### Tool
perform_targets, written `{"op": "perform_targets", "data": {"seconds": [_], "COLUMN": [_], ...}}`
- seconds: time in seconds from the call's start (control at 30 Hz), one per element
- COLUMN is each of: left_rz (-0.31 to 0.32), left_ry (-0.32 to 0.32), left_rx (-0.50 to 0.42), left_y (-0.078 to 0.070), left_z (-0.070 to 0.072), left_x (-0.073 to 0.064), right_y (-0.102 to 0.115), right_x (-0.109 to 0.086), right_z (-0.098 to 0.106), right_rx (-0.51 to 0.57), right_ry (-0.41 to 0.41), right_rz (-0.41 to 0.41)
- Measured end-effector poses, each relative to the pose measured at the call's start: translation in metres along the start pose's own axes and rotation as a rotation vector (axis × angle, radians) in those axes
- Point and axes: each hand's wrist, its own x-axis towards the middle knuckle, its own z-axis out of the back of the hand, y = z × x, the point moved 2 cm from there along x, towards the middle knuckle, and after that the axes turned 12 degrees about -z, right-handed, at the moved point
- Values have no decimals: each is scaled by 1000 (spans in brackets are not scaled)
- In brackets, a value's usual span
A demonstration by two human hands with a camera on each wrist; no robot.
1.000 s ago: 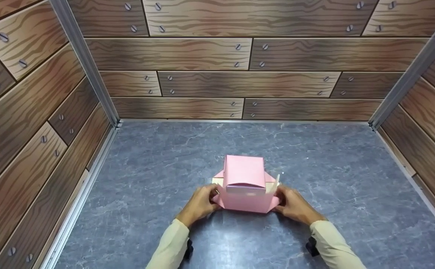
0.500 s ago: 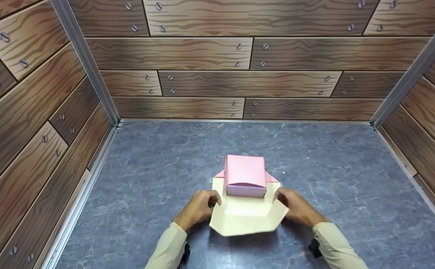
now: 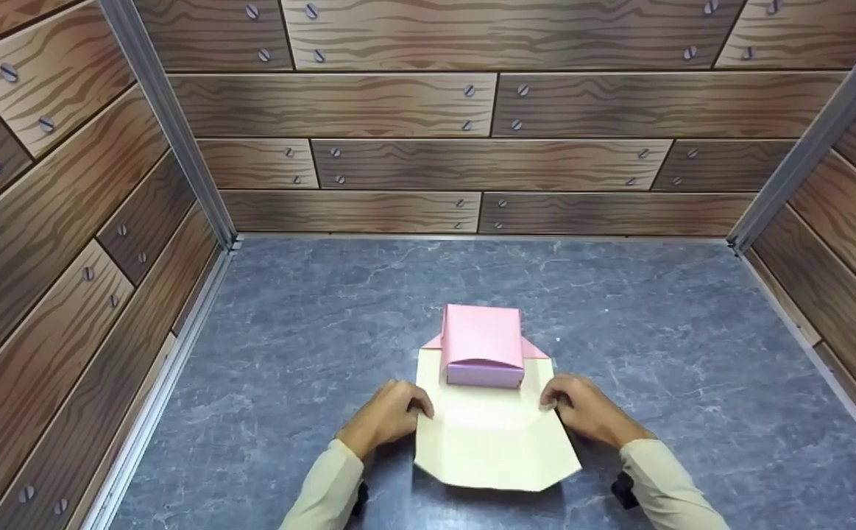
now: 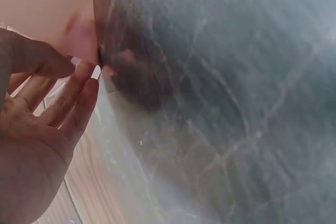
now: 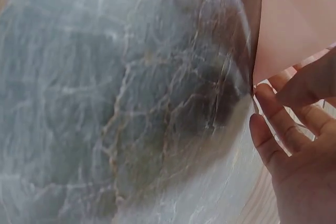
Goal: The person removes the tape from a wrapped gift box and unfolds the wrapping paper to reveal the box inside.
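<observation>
A creased sheet of thin card, cream inside and pink outside, lies unfolded toward me with its near corners cut at a slant. On its far part sits a small box with a pink top and a purple front. My left hand pinches the card's left edge between thumb and fingers. At the opposite edge, my right hand does the same. Both wrist views show the card's pink side, with the left hand and right hand at its edges. The card hides some fingertips.
The grey marbled tabletop extends around the card. Wood-patterned panels stand at the back and both sides, with metal strips along the table's borders.
The near flap of the card has swung from upright against the box down toward me, uncovering its cream inside. Both hands have shifted slightly nearer; the box stays in place.
</observation>
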Motion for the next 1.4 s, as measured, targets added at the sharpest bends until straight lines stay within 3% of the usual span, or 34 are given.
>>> {"op": "perform_targets", "data": {"seconds": [0.13,0.23,0.47,0.7,1.4], "left_rz": [38,30,26,-23,-32], "left_ry": [32,60,147,197,167], "left_rx": [-27,-25,75,141,257], "left_y": [-3,-5,-8,-9,-11], "left_z": [0,0,-3,-13,-20], "left_x": [0,1,1,0,-3], "right_y": [0,-1,0,-1,-1], "right_x": [-2,-4,-5,-6,-3], "right_z": [2,4,3,-2,-2], "right_rx": [14,30,-2,-60,-101], "right_ry": [39,54,90,144,191], "right_rz": [-66,-91,-81,-106,-124]}}
